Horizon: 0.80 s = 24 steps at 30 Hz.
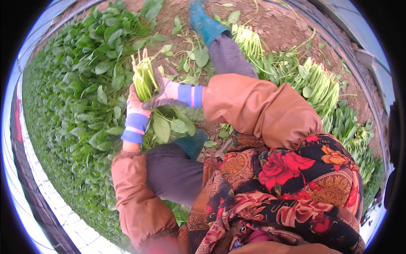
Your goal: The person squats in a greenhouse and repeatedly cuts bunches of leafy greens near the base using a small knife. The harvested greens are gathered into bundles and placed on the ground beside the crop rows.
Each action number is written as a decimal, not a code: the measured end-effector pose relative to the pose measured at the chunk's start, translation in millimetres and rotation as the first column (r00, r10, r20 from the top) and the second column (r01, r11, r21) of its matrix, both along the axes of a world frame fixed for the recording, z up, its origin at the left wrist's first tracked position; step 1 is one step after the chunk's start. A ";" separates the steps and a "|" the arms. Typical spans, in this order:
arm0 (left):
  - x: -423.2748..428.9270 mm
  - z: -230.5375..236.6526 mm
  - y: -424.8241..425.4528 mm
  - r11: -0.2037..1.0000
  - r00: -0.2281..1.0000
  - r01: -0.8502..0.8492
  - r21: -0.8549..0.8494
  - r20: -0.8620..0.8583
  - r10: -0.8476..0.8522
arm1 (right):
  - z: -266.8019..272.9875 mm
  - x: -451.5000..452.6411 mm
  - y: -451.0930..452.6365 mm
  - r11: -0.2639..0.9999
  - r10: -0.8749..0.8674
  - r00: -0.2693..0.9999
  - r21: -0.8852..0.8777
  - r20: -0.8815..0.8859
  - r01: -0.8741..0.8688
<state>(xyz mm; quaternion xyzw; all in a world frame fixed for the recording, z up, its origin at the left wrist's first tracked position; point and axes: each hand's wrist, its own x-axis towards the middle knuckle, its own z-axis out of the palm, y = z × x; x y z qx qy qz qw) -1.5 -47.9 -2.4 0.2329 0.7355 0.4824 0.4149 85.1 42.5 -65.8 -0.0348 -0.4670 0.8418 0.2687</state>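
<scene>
A bunch of leafy greens, likely spinach [144, 79], is between my two hands, its pale cut stems pointing up and its broad leaves hanging below. My left hand [137, 101], in a pinkish glove with a blue-striped cuff, grips the bunch from its left side. From the right, my right hand [166, 92] wraps dark grey, coated-looking glove fingers around the stems. The bunch hides parts of both hands. Whether a tool is in the right hand cannot be made out.
Dense growing greens [73, 89] fill the left. Cut bunches lie on bare soil [279, 22] at right, including one bunch [247, 41] by my boot [206, 23] and another [320, 85]. Loose leaves [201, 57] lie between my legs. Dark hoses [342, 60] run along the right edge.
</scene>
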 end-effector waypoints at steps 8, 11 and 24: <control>71.9 80.1 32.9 0.833 0.092 0.062 -0.549 -0.828 -0.553 | 46.3 31.9 20.6 0.954 -0.289 0.957 -0.093 -0.027 0.285; 88.7 102.7 36.7 0.871 0.086 0.135 -0.472 -0.870 -0.485 | 74.3 65.8 45.9 0.935 -0.351 0.936 -0.055 -0.021 0.349; 50.7 99.6 -24.2 0.956 0.446 0.246 -0.158 -0.858 -0.256 | 115.0 295.8 219.9 0.963 -0.255 0.962 -0.069 0.094 0.262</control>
